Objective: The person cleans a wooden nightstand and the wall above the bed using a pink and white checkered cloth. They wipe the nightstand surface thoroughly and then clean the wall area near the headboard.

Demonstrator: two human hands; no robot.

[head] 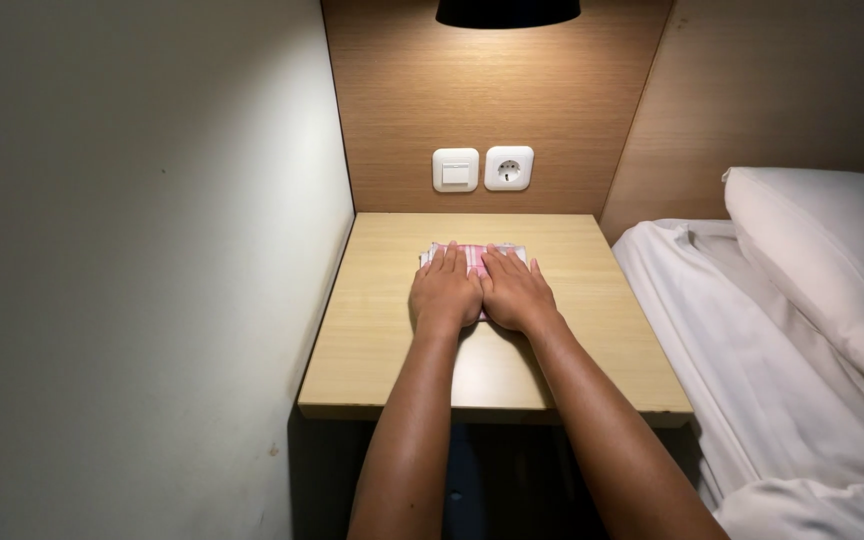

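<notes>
The left hand (pixel 444 290) and right hand (pixel 515 290) were laid flat, fingers spread, side by side upon a folded pink-and-white cloth (pixel 473 256), beneath which a wooden bedside table (pixel 382 340) was seen.

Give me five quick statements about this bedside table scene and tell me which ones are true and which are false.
1. Both hands lie flat, palms down, on a folded cloth. True: the left hand and right hand press side by side on the pink and white cloth.
2. The cloth lies on the bed. False: it lies on the wooden table.
3. A switch and a socket sit on the wood panel behind the table. True: switch, socket.
4. The pillow is on the left of the table. False: the white pillow is on the right, on the bed.
5. The right hand is lifting a cup. False: no cup shows.
</notes>
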